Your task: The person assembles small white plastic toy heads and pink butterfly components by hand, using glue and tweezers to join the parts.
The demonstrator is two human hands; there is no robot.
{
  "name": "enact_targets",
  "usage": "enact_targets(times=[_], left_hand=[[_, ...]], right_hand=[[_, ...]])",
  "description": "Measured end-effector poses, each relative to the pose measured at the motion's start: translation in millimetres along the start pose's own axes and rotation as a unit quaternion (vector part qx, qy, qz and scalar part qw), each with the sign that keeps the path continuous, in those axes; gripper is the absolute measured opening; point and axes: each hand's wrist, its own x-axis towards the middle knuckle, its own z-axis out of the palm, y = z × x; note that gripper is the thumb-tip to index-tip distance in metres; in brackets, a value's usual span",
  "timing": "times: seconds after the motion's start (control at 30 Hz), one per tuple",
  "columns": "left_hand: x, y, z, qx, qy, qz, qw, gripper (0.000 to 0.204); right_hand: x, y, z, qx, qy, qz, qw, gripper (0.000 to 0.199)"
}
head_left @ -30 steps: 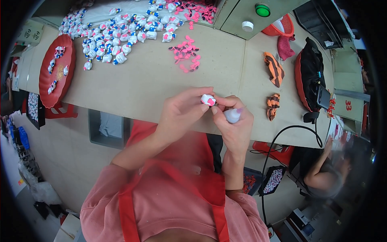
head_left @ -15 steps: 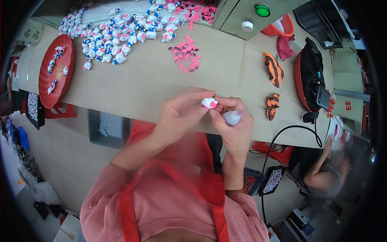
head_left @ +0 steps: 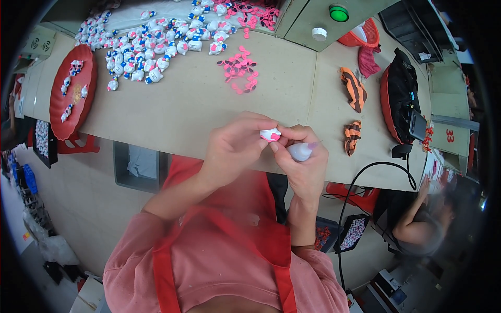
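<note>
Looking down through the head view, and gripping a small, rounded white figurine with a pink patch (head_left: 270,135) between both hands, over a pale beige tabletop (head_left: 182,120) near its close edge. Curling the thumb and fingers of the left hand (head_left: 232,140) about its left side, and pinching its right side with the fingertips of the right hand (head_left: 308,172). Clasping, too, in that same right hand, a pale, translucent squeeze bottle with a purple tip (head_left: 299,152), just right of the figurine, and aiming the tip up and rightward, away from it!

Facing, beyond the grip and to the left, a broad heap of white, blue and pink figurines (head_left: 151,53). Seeing, beyond the grip and only slightly left, a loose scatter of flat pink and dark pieces (head_left: 242,65). Spotting, far left of the grip, a red oval tray with a scalloped rim (head_left: 78,109), bearing a few figurines.

Noting, right of the grip, two crumpled orange-and-brown striped pieces (head_left: 353,138), then, farther out, a black-and-red bag (head_left: 401,96). Catching a red plastic basket (head_left: 373,34) beyond, up and to the right. Glimpsing, below the grip and leftward, a grey rectangular bin (head_left: 122,161); tracing, below and rightward, a curving black cable (head_left: 376,164).
</note>
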Motion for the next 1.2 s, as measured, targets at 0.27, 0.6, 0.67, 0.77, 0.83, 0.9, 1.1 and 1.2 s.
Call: enact_targets(times=[0.27, 0.6, 0.67, 0.77, 0.83, 0.9, 1.1, 1.2], left_hand=[[0.9, -3.0, 2.1, 0.010, 0.033, -0.023, 0.999, 0.030], [8.5, 4.8, -8.2, -0.197, 0.038, -0.197, 0.960, 0.040], [7.3, 4.9, -9.3, -0.190, 0.043, -0.196, 0.961, 0.040], [6.1, 4.7, -8.5, -0.145, 0.052, -0.166, 0.974, 0.039], [5.9, 7.0, -6.6, -0.113, 0.057, -0.148, 0.981, 0.038], [5.3, 8.1, -4.9, -0.080, 0.060, -0.131, 0.986, 0.038], [1.8, 9.3, -3.4, 0.000, 0.030, -0.045, 0.999, 0.038], [1.3, 9.5, -1.8, -0.005, 0.042, -0.019, 0.999, 0.036]], right_hand=[[-0.3, 1.4, 1.5, -0.031, 0.034, 0.004, 0.999, 0.017], [-5.4, -9.0, -20.1, -0.063, 0.004, -0.028, 0.998, 0.044], [-7.2, -12.1, -27.1, -0.033, -0.008, -0.035, 0.999, 0.046], [-12.3, -20.5, -32.0, 0.050, 0.012, -0.043, 0.998, 0.048], [-17.8, -19.5, -39.5, 0.014, 0.032, -0.085, 0.996, 0.043], [-21.4, -20.2, -40.1, -0.026, 0.099, -0.157, 0.982, 0.033], [-30.5, -26.5, -22.1, -0.130, 0.103, -0.249, 0.954, 0.027], [-29.6, -27.4, -17.5, -0.177, 0.083, -0.258, 0.946, 0.025]])
